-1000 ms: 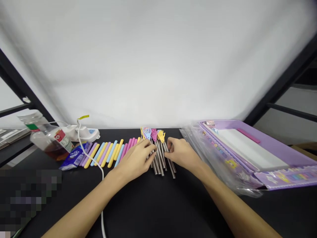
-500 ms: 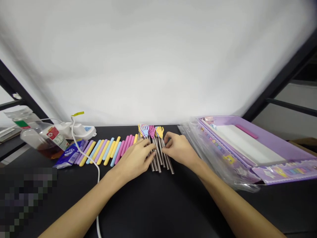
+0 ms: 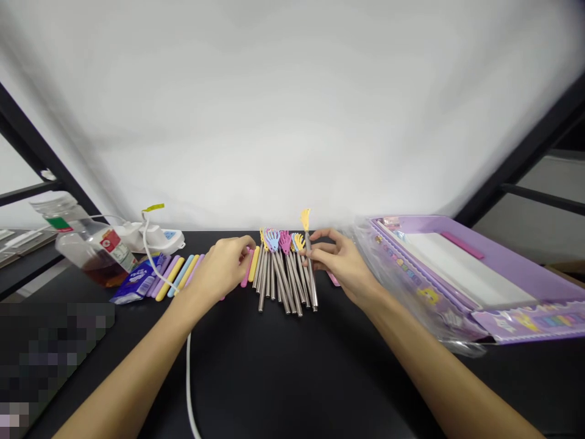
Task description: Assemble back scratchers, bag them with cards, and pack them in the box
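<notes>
My right hand [image 3: 340,262] pinches a back scratcher [image 3: 311,268] by its metal rod. Its yellow hand-shaped head stands higher than the others. Left of it lies a row of similar back scratchers [image 3: 281,280], with steel rods and blue, pink or yellow claw heads. My left hand [image 3: 223,262] is over the row of coloured sticks, its fingers closed around the upper part of a pink stick [image 3: 248,268]. A yellow stick [image 3: 255,263] lies just right of that. Purple, yellow and blue sticks [image 3: 183,274] show left of my left hand, which covers the middle ones.
A purple printed box [image 3: 516,274] in clear plastic lies at the right. On the left are a blue packet [image 3: 139,281], a plastic jar [image 3: 91,244], a white power strip [image 3: 167,242] and a white cable [image 3: 189,378]. A small pink piece [image 3: 333,278] shows beneath my right hand.
My left hand has moved left from the rods onto the coloured sticks. My right hand has taken hold of a yellow-headed back scratcher and raised its head above the row.
</notes>
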A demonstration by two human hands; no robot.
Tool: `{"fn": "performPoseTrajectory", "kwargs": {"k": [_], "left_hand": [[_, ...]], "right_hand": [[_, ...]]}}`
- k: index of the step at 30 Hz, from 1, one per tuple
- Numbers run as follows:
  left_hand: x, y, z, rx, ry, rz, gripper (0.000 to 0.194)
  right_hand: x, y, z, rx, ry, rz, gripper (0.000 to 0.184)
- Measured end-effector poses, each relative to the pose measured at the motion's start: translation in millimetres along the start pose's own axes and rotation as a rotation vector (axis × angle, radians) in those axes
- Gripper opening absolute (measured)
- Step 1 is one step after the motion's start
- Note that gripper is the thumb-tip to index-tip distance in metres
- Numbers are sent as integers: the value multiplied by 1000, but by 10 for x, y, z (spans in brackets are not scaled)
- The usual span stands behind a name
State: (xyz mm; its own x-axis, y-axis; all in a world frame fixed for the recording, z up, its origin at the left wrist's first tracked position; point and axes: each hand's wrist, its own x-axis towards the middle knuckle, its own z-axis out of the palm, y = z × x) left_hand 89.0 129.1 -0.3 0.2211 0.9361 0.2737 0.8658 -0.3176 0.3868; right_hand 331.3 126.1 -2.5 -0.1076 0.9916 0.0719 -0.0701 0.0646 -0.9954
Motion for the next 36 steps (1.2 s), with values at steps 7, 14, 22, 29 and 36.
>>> {"fn": "performPoseTrajectory", "kwargs": {"k": [7, 14, 22, 29, 36], "left_hand": [[-53, 3, 52, 83, -101, -20, 15], [-61, 93, 130, 166, -61, -17, 12], [12, 90, 120, 166, -103, -139, 25], [78, 142, 108, 165, -43, -211, 40], [18, 262, 34, -520, 22, -182, 53]], "right_hand": [[-37, 24, 61, 10, -37, 24, 37], [-36, 36, 65, 0, -44, 26, 36], [-36, 32, 68, 10, -50, 22, 36], [-30, 44, 66, 23, -52, 17, 36], [-52, -53, 33, 244, 15, 33, 56]]}}
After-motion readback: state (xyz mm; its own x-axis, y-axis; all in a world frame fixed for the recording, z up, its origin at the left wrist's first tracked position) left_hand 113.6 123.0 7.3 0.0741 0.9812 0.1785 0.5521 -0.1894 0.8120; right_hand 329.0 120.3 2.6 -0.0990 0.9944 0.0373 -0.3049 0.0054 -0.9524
